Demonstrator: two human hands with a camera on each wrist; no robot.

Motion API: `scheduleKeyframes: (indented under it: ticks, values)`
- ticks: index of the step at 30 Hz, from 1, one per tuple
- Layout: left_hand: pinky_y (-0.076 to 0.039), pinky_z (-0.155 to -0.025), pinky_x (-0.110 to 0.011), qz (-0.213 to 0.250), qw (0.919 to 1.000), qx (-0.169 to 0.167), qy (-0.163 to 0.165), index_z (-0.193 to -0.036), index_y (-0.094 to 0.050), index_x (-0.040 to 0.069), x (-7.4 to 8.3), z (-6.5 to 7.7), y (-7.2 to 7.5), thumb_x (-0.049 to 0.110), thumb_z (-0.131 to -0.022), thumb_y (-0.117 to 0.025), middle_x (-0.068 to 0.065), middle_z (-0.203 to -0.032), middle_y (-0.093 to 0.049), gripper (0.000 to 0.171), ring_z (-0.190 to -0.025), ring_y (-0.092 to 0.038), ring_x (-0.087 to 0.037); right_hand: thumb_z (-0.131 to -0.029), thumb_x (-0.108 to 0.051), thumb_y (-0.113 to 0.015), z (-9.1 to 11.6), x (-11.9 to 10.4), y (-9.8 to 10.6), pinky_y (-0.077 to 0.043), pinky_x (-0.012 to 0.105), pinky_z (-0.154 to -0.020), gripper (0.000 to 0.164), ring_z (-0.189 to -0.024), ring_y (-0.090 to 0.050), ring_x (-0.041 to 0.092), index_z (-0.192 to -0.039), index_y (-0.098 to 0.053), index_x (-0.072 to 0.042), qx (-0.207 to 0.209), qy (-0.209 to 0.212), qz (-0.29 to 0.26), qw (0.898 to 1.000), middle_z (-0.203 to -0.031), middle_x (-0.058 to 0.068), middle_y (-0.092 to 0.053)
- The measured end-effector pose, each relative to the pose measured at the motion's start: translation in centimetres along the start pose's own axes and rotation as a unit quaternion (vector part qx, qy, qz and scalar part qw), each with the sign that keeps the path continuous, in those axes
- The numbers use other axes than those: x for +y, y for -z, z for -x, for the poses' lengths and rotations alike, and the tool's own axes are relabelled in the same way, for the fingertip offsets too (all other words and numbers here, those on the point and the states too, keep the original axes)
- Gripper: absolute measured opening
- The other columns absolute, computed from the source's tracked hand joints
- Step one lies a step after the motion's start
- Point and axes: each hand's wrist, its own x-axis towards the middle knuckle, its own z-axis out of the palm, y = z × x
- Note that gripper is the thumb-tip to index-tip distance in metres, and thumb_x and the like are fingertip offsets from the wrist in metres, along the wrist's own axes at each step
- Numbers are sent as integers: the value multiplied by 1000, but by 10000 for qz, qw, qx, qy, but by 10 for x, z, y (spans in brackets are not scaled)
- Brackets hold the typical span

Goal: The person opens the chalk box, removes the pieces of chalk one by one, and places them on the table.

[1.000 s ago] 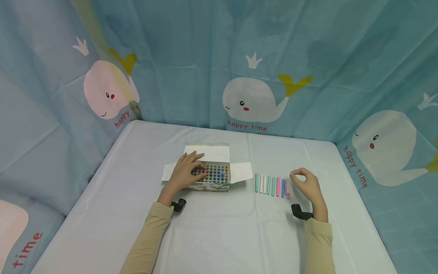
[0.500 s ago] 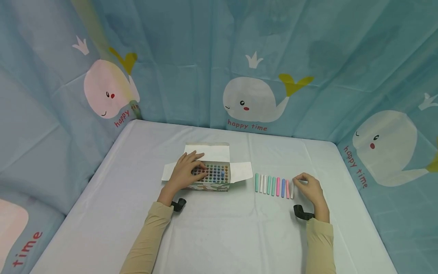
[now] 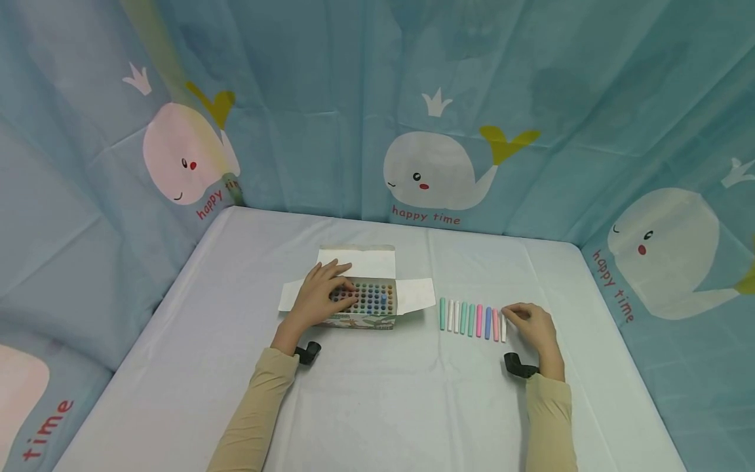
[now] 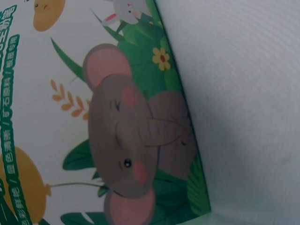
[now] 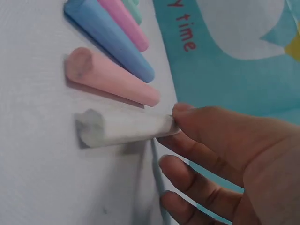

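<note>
At the right end of a row of chalk sticks, a white chalk stick [image 5: 126, 126] lies on the tablecloth beside a pink chalk stick [image 5: 112, 77]. My right hand [image 3: 532, 326] pinches its far end between thumb and index finger, the other fingers loosely bent below, as the right wrist view shows. My left hand [image 3: 321, 295] rests over the left part of an open chalk box [image 3: 377, 322], thumb and index finger apart above the upright chalk ends. One blue chalk [image 3: 384, 299] stands higher than those around it. Close in the left wrist view is the box's elephant-printed side [image 4: 122, 126].
Several green, white, pink and blue chalk sticks lie side by side between the box's right flap [image 3: 415, 295] and my right hand. A white cloth [image 3: 377, 406] covers the table. Behind it hangs a blue whale-print curtain [image 3: 330, 164].
My right hand has come down, laying the white chalk at the row's right end, then shifted it slightly left toward the pink one. The left hand has stayed in place.
</note>
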Motion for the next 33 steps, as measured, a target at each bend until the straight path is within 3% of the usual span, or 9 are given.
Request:
scheduleKeyframes:
  ticks: [13, 21, 33]
  values:
    - [-7, -122, -44, 13, 10000, -18, 21, -90, -67, 26, -1, 0, -2, 40, -81, -69, -2, -141, -45, 16, -139, -26, -27, -88, -39, -63, -1, -1, -8, -44, 50, -79, 36, -91, -59, 34, -99, -69, -5, 367, -135, 141, 9991, -95, 17, -68]
    - [-8, -122, -45, 41, 10000, 6, -4, -90, -68, 25, -1, 0, -1, 39, -81, -70, -3, -141, -45, 16, -138, -27, -28, -86, -36, -65, -1, -1, -10, -32, 32, -65, 31, -73, -54, 20, -96, -69, -6, 528, -130, 109, 9985, -82, 10, -66]
    - [-8, -122, -43, 11, 10000, -3, 26, -90, -67, 27, 0, 0, -1, 41, -81, -69, -1, -141, -45, 17, -139, -26, -27, -93, -39, -53, 0, -5, -7, -50, 39, -71, 41, -91, -58, 33, -105, -65, -1, 706, -170, -87, 9973, -98, 19, -64]
